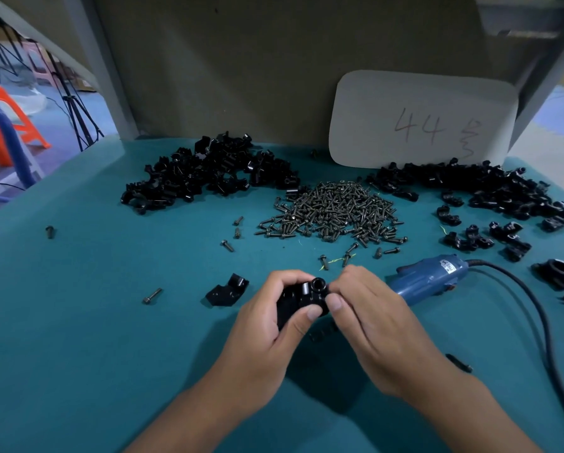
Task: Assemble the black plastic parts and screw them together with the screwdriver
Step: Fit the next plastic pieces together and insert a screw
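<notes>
Held part: a black plastic part (307,299) sits low in the middle of the view, lifted just above the table, its round socket facing up.
Left hand: the left hand (267,335) curls round the part's left side, thumb pressed on its near face.
Right hand: the right hand (372,318) pinches the part's right end, thumb and fingers closed on it.
Screwdriver: a blue electric screwdriver (428,277) lies just behind the right hand; its black cable (535,308) runs down toward the right edge.
Loose piece: one black piece (227,291) lies just left of the left hand, apart from it.
Screws: a screw pile (333,212) lies beyond the hands, with strays between the two.
Part heaps: a left heap (208,173) and a right heap (477,188) flank the screws along the back.
Card: a white card (421,122) marked 44 leans on the back wall.
Table: the teal table (94,338) shows bare cloth left of the hands, out to its left edge.
</notes>
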`<control>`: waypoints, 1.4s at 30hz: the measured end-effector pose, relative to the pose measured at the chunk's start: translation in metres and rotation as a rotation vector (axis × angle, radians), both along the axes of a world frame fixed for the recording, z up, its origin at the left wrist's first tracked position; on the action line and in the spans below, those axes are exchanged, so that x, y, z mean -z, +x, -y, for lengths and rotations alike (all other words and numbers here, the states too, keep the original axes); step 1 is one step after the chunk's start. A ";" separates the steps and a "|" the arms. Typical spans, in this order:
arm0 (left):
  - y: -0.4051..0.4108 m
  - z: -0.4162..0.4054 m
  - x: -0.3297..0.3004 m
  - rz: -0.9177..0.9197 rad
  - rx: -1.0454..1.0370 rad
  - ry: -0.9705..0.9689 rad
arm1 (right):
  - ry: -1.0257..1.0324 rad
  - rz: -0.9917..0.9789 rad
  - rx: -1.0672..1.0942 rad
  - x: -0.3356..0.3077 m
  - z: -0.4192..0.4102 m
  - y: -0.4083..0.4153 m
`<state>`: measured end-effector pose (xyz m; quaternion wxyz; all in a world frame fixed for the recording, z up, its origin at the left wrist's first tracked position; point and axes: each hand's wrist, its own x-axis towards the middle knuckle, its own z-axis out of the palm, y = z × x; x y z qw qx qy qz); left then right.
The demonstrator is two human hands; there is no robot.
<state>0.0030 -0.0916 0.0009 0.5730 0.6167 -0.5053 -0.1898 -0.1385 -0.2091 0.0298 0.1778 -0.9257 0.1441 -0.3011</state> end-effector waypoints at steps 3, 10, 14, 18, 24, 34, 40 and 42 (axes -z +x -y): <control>-0.001 0.000 -0.001 0.008 0.020 0.000 | 0.045 0.040 0.041 -0.001 -0.003 0.001; 0.000 0.002 0.000 0.005 0.039 0.021 | 0.005 -0.065 0.031 -0.005 0.000 -0.004; -0.002 0.004 0.000 -0.122 0.047 0.046 | 0.080 -0.097 0.088 -0.007 0.003 -0.006; 0.007 0.010 -0.009 -0.462 -0.041 -0.005 | 0.172 -0.153 0.266 -0.018 0.040 0.004; 0.016 0.012 -0.012 -0.912 0.029 -0.095 | 0.181 -0.499 0.301 -0.013 0.097 0.052; 0.026 0.010 -0.010 -1.144 0.171 -0.118 | 0.249 -0.184 0.233 -0.022 0.073 0.055; 0.023 0.010 -0.009 -1.080 0.235 -0.037 | 0.598 0.294 -0.005 -0.026 0.014 0.016; 0.022 0.009 -0.009 -1.022 0.236 -0.012 | 0.520 0.348 0.026 -0.019 0.006 0.014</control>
